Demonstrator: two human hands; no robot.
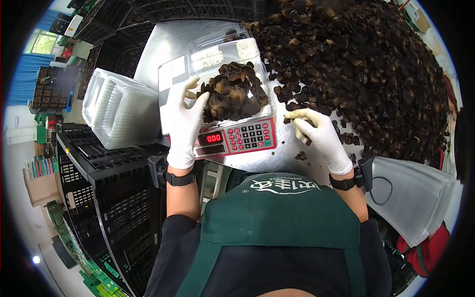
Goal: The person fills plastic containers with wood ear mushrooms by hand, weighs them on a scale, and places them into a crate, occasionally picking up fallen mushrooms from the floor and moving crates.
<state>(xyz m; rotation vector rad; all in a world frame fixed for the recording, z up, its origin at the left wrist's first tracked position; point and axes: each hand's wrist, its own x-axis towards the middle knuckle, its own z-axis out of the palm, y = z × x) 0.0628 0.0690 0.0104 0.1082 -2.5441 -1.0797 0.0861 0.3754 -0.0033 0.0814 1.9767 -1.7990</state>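
A clear plastic clamshell box (258,115) heaped with dark brown wood ear mushrooms (235,94) sits on a red-and-white digital scale (250,136), whose display reads 0.00. My left hand (184,121), white-gloved, is at the heap's left side with thumb and fingers apart, holding nothing. To the right of the scale, my right hand (319,136), also gloved, hovers over the metal table with its fingers curled together. A small dark bit shows by its fingertips; I cannot make out whether it is held.
A large pile of wood ear mushrooms (356,64) covers the table's right side. Nested clear boxes (121,109) stand left of the scale, and stacked clear plastic pieces (413,193) lie at lower right. Black crates (123,198) rise at left.
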